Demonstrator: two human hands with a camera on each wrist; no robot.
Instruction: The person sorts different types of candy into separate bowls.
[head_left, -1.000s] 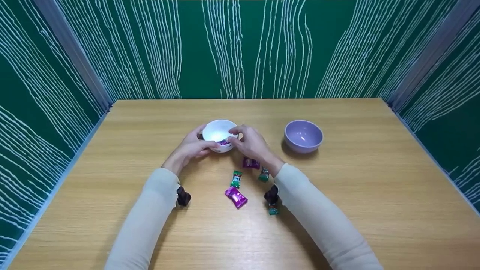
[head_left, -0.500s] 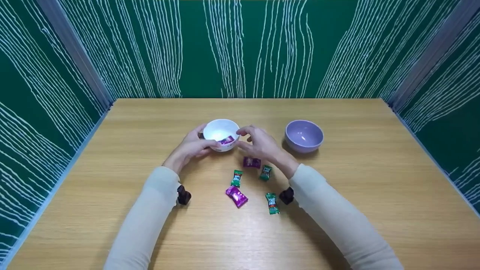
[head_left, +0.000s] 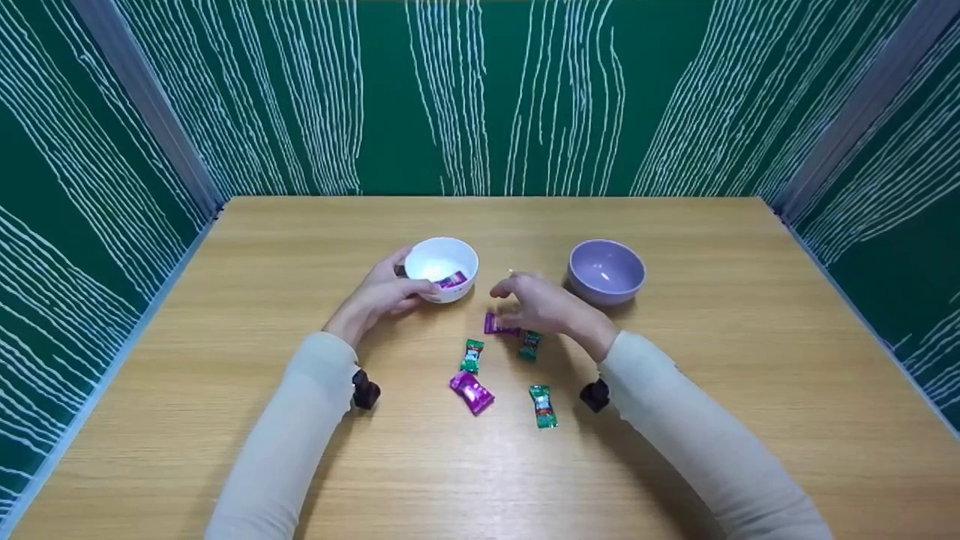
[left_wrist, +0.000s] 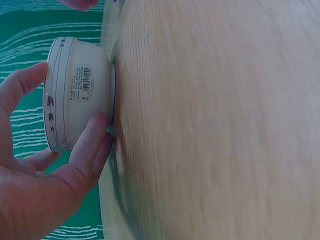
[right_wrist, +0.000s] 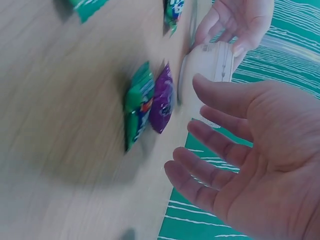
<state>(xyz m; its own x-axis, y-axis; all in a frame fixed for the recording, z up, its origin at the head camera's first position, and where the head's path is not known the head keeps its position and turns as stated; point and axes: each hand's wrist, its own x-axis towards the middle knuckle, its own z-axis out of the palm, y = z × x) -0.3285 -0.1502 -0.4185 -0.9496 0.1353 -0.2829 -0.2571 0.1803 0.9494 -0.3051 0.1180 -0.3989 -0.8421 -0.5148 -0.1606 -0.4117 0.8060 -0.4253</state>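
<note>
My left hand (head_left: 380,295) grips the white bowl (head_left: 441,259) by its left side, thumb over the rim and fingers around the wall. In the left wrist view this bowl (left_wrist: 82,95) shows a leaf pattern and a barcode label. A purple wrapped candy (head_left: 452,280) lies inside it. My right hand (head_left: 540,301) hovers to the right of the bowl with loosely bent, spread fingers and holds nothing. Below it lie a purple candy (head_left: 495,324), partly covered by the fingers, and a green candy (head_left: 529,345). The right wrist view has this green candy (right_wrist: 139,107) beside the purple one (right_wrist: 162,100).
A lilac bowl (head_left: 606,270) stands right of my right hand. Nearer the front of the wooden table (head_left: 420,472) lie a green candy (head_left: 471,355), a purple candy (head_left: 472,392) and another green candy (head_left: 542,406). Green walls with white lines enclose the table.
My right hand has moved from the white bowl's rim rightward and toward the front, over the candies. The purple candy inside the bowl has come into clearer view. My left hand stays put.
</note>
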